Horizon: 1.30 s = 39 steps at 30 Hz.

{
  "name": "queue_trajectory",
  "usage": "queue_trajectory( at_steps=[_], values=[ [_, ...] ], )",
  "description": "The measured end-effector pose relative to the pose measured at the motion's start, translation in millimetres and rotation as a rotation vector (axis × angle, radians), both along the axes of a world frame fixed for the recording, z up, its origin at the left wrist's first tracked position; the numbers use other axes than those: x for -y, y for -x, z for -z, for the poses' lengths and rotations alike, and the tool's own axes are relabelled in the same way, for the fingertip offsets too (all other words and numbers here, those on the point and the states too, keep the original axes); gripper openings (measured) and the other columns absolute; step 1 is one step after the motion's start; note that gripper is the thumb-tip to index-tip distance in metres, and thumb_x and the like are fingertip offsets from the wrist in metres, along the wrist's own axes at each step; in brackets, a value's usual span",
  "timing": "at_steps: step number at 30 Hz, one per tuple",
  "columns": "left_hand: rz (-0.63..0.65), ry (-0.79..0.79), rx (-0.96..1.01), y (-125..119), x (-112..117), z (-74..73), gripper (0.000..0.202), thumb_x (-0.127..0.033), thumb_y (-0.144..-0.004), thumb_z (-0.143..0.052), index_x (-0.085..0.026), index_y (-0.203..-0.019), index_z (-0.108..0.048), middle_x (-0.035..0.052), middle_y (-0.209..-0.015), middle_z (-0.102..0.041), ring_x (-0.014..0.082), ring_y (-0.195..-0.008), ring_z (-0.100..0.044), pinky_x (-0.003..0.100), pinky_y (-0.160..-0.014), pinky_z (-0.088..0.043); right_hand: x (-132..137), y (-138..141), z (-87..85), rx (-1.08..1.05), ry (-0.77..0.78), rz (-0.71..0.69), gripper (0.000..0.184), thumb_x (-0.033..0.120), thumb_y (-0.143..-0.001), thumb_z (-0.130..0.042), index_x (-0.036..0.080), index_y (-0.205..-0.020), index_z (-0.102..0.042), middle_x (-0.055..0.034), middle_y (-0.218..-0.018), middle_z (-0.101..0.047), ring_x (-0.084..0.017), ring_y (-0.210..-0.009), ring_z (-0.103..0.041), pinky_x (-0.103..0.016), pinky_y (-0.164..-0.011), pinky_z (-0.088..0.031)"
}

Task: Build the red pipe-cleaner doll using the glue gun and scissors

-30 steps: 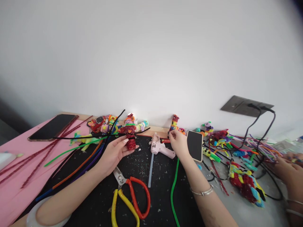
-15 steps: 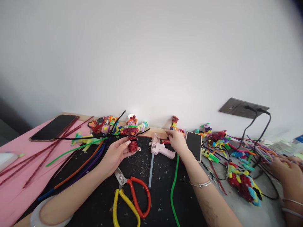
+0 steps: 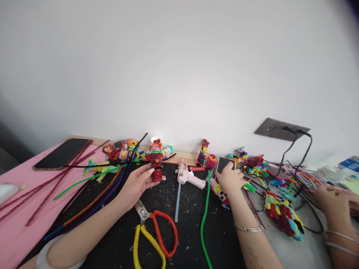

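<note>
My left hand (image 3: 140, 181) is closed around the lower part of a glittery red pipe-cleaner figure (image 3: 157, 158), keeping it upright over the black mat. My right hand (image 3: 230, 177) reaches over a dark-screened phone (image 3: 224, 163), its fingers apart and a fingertip on the screen; the palm hides the phone's lower part. Between my hands lies a pale pink glue gun (image 3: 186, 175) with a clear glue stick (image 3: 178, 201) at its back end. Scissors (image 3: 151, 231) with red and yellow handles rest below it. A green pipe cleaner (image 3: 206, 224) runs beside my right forearm.
Another person's hands (image 3: 333, 203) are at the far right. Fuzzy figures (image 3: 283, 213) and cables lie near them, below a wall socket (image 3: 282, 129). At left, a large phone (image 3: 61, 153) and red pipe cleaners (image 3: 47, 179) lie on pink sheeting (image 3: 17, 228).
My right hand has moved right, from near the small upright figure onto the phone, uncovering that figure. My left hand keeps its hold. The view has shifted slightly right.
</note>
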<state>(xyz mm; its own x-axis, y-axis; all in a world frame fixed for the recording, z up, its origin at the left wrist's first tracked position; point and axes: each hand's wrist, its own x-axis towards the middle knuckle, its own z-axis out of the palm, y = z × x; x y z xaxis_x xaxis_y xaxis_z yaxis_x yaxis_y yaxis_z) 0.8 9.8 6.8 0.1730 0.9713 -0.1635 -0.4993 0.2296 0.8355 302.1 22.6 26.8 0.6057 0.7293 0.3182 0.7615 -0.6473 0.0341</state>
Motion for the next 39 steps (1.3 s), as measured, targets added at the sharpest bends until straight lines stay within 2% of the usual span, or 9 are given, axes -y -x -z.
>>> queue_trajectory(
  at_steps=[4,9,13,22,28,30,33,36,39],
  values=[
    [0.0,0.004,0.005,0.2,0.4,-0.9,0.02,-0.02,-0.08,-0.065,-0.016,-0.099,-0.063,0.0057,-0.089,-0.075,0.0231,-0.082,-0.073,0.033,-0.078,-0.059,-8.5,4.0,1.4,-0.006,0.018,0.012,0.055,0.037,-0.076,-0.063,0.007,-0.117,-0.044,-0.0273,-0.108,-0.052,-0.039,-0.101,-0.053,-0.048,-0.075,-0.042],
    [0.009,-0.003,0.01,0.7,0.4,-0.3,0.021,-0.021,-0.079,-0.066,-0.016,-0.099,-0.064,0.0058,-0.089,-0.075,0.0232,-0.083,-0.073,0.033,-0.078,-0.059,-11.7,-7.4,-6.2,-0.067,0.122,-0.098,0.057,0.022,-0.073,-0.062,0.011,-0.124,-0.039,-0.0221,-0.112,-0.051,-0.038,-0.107,-0.051,-0.048,-0.079,-0.041],
    [0.014,-0.004,0.015,1.0,0.0,0.1,0.021,-0.022,-0.08,-0.066,-0.016,-0.1,-0.064,0.0057,-0.09,-0.074,0.0234,-0.084,-0.073,0.033,-0.078,-0.059,-9.7,-14.9,-4.7,-0.03,0.097,-0.08,0.06,0.025,-0.072,-0.063,0.011,-0.125,-0.038,-0.0223,-0.111,-0.051,-0.038,-0.105,-0.052,-0.048,-0.079,-0.041],
    [0.013,-0.004,0.002,0.6,2.0,-1.2,0.022,-0.023,-0.079,-0.067,-0.016,-0.1,-0.064,0.0062,-0.09,-0.075,0.0231,-0.082,-0.073,0.035,-0.08,-0.057,-5.5,-14.5,-1.1,0.001,-0.002,-0.072,0.045,0.025,-0.075,-0.057,0.005,-0.114,-0.045,-0.0238,-0.103,-0.054,-0.039,-0.097,-0.057,-0.045,-0.076,-0.044],
    [0.012,0.007,-0.021,0.7,2.3,-1.2,0.023,-0.023,-0.079,-0.066,-0.016,-0.101,-0.064,0.0076,-0.092,-0.075,0.0234,-0.083,-0.072,0.036,-0.079,-0.057,3.6,-19.7,-0.9,-0.048,-0.003,-0.149,0.057,0.028,-0.074,-0.059,0.006,-0.123,-0.042,-0.0253,-0.112,-0.055,-0.04,-0.103,-0.054,-0.048,-0.082,-0.043],
    [0.009,0.011,-0.02,0.7,1.8,-0.1,0.022,-0.022,-0.079,-0.066,-0.016,-0.1,-0.064,0.007,-0.093,-0.074,0.0233,-0.083,-0.073,0.035,-0.078,-0.057,10.2,-23.3,-1.3,-0.067,-0.078,-0.234,0.056,0.029,-0.075,-0.058,0.005,-0.123,-0.044,-0.0249,-0.116,-0.055,-0.038,-0.109,-0.052,-0.047,-0.089,-0.04],
    [0.019,0.007,-0.011,0.3,1.2,0.9,0.023,-0.023,-0.079,-0.066,-0.016,-0.101,-0.064,0.0069,-0.093,-0.074,0.0229,-0.083,-0.073,0.034,-0.077,-0.057,23.9,-21.3,-0.3,-0.12,-0.291,-0.47,0.033,0.027,-0.08,-0.05,0.011,-0.109,-0.056,-0.0186,-0.116,-0.06,-0.031,-0.114,-0.051,-0.043,-0.099,-0.035],
    [0.025,0.012,-0.017,-0.3,1.5,0.0,0.025,-0.023,-0.079,-0.066,-0.016,-0.104,-0.064,0.0069,-0.091,-0.075,0.0223,-0.082,-0.073,0.033,-0.077,-0.057,40.6,-5.5,3.6,-0.255,-0.4,-0.69,0.019,0.027,-0.083,-0.045,0.019,-0.08,-0.062,-0.0123,-0.102,-0.067,-0.027,-0.101,-0.057,-0.04,-0.092,-0.041],
    [0.019,0.025,-0.031,-0.7,2.6,-2.1,0.029,-0.023,-0.079,-0.067,-0.016,-0.107,-0.063,0.0075,-0.091,-0.075,0.0223,-0.081,-0.073,0.034,-0.077,-0.057,55.6,15.3,9.9,-0.408,-0.395,-0.866,0.021,0.026,-0.087,-0.044,0.021,-0.072,-0.058,-0.008,-0.084,-0.068,-0.023,-0.087,-0.061,-0.035,-0.08,-0.046]
  ],
)
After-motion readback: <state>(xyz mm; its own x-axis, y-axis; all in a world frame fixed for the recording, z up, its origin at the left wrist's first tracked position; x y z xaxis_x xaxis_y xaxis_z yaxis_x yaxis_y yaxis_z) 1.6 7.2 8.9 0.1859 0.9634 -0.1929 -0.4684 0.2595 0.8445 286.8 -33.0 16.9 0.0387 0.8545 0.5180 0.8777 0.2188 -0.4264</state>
